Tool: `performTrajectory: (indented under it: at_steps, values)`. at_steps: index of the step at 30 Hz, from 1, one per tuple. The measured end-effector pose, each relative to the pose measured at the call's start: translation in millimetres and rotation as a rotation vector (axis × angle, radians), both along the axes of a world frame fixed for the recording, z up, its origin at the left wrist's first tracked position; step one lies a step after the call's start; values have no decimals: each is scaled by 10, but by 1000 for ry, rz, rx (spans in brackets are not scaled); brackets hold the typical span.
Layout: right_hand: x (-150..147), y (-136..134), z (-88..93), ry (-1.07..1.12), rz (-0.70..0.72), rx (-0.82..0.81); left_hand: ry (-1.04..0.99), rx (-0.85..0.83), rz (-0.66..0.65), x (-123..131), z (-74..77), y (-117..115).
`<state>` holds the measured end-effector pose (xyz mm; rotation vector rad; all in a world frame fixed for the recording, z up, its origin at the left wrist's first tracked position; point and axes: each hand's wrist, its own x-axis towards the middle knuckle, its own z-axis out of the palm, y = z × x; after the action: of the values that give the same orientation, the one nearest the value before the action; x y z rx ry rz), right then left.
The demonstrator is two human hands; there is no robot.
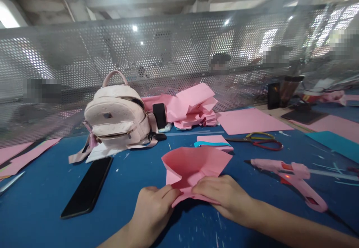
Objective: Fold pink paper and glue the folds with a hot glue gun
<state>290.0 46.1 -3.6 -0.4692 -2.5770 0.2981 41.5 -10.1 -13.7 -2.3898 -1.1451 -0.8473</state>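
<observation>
A pink sheet of paper [196,158], folded into an open pocket shape with raised sides, rests at the front middle of the blue table. My left hand [157,205] grips its near left edge, fingers bent over the fold. On the near right edge, my right hand [224,193] is closed on the same paper, fingers laid inside and the thumb side below. Just behind it sits a small folded pink piece with a blue strip [213,143]. To the right lies a pink hot glue gun [291,171] with a glowing red light and a glue stick in its back.
Scissors [258,140] with red and yellow handles lie behind the glue gun. A black phone [88,186] is at left, near a cream backpack [117,113]. Crumpled pink paper [193,104] is piled behind. A perforated metal screen [179,53] stands along the table [134,169].
</observation>
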Motion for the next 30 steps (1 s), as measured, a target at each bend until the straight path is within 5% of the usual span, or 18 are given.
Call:
performTrajectory:
  at_steps: [17, 30]
  values:
    - [34, 123, -8, -4, -265, 46, 280, 234, -36, -162, 211, -10]
    - [4, 67, -28, -127, -292, 92, 456, 103, -252, -165, 219, -124]
